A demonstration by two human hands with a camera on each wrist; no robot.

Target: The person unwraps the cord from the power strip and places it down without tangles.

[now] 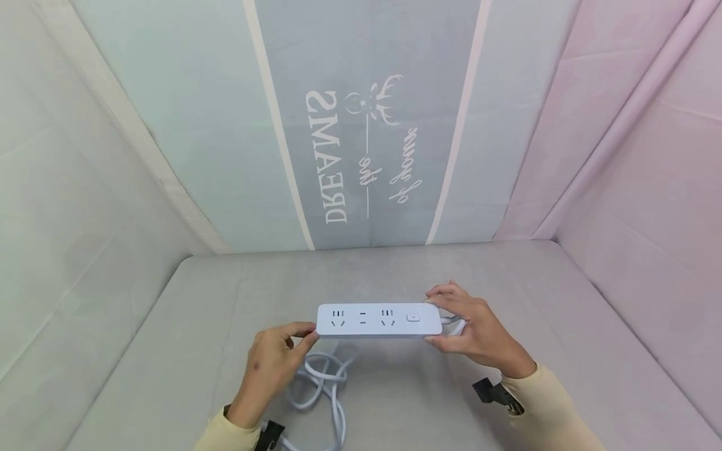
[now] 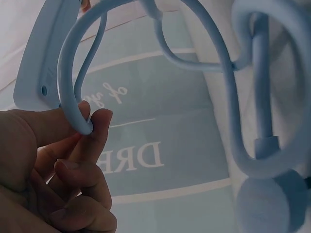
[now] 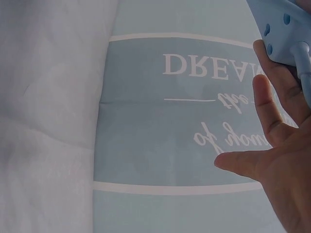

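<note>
Fingers (image 1: 301, 330) pinch power strip (image 1: 379, 320); cord (image 1: 327, 382) beneath.

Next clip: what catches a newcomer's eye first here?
A white power strip held level at the centre between both hands, the left hand pinching one end and the right hand gripping the cord end. Its white cable loops below onto the grey table. Behind hangs a DREAMS backdrop.

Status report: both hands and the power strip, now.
Left hand pinches the power strip at its left end. Right hand grips the cord end. Strip held level above the table, cable coiled beneath. Nothing in the way.
</note>
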